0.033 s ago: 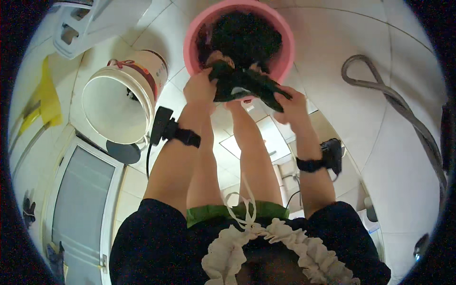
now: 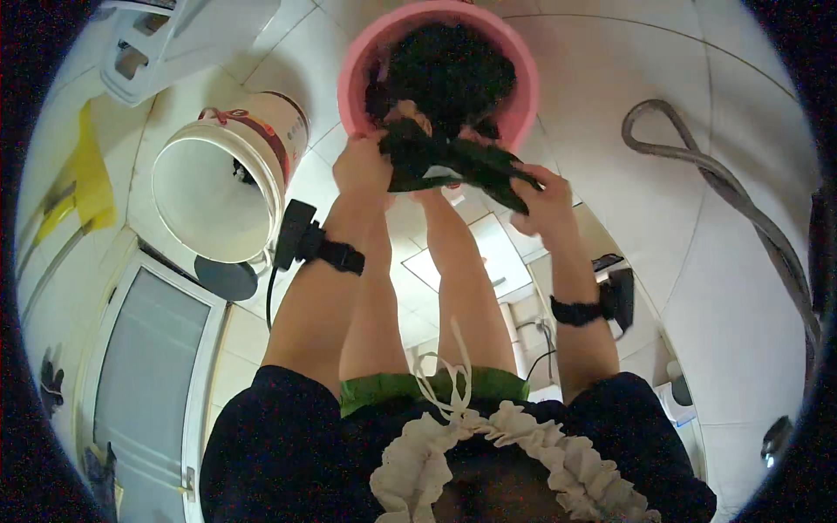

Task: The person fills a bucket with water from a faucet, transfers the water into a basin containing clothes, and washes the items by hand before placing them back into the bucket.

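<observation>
At the pink basin (image 2: 527,87), left hand (image 2: 362,166) and right hand (image 2: 549,206), curled, grip dark cloth (image 2: 471,163).

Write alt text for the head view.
A person's left hand and right hand hold a dark cloth between them at the near rim of a pink basin. An open white bucket sits at left, a looped gray hose at right.

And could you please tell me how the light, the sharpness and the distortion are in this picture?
In the head view, seams between the large white tiles curve toward the blackened rim; same view, the dark heap inside the round pink plastic basin is too dim to separate its folds; there too, the bare right hand looks slightly soft.
</observation>
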Available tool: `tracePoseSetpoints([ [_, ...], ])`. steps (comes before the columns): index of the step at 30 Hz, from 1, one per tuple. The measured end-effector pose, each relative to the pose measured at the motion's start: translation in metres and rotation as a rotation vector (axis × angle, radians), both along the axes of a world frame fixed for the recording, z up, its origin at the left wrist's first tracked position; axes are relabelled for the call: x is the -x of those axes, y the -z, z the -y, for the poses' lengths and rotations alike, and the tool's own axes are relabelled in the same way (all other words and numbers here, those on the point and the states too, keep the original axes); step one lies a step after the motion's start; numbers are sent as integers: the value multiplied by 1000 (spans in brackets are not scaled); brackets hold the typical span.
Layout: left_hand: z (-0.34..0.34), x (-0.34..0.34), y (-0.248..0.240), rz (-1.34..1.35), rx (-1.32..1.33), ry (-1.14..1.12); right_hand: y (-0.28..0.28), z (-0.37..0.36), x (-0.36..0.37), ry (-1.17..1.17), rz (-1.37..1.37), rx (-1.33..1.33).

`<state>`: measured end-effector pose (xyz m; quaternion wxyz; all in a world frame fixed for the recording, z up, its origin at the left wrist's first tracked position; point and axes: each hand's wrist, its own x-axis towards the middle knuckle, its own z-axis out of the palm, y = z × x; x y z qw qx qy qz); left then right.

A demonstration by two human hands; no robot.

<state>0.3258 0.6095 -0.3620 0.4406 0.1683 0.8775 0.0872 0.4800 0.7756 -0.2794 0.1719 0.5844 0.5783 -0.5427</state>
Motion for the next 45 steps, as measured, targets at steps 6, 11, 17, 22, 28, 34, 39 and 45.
tracePoseSetpoints([
  [6, 31, 11, -45, -540, -218, 80, -57, -3, -15, -508, 22, -717],
  [11, 20, 4, -48, -604, -361, -372, 12, -3, -21, -277, -14, -1080],
  [17, -12, -24, -48, 146, -925, -1324, 58, 0, -4, 1116, -102, -258],
  [22, -30, -34, -60, 172, -900, -1314, 90, -8, -11, 897, -157, -510],
  [28, -32, -14, -27, -252, -514, -602, 83, 3, 6, -379, -31, -912],
  [34, -34, -39, 75, -344, -154, 277, 156, 31, 11, -869, 296, -564],
  [39, -41, -38, 129, -354, -109, 321, 220, 34, 12, -851, 281, -593],
  [45, -38, -34, 176, -287, -106, 449, 261, 19, 18, -1112, 258, -435],
])
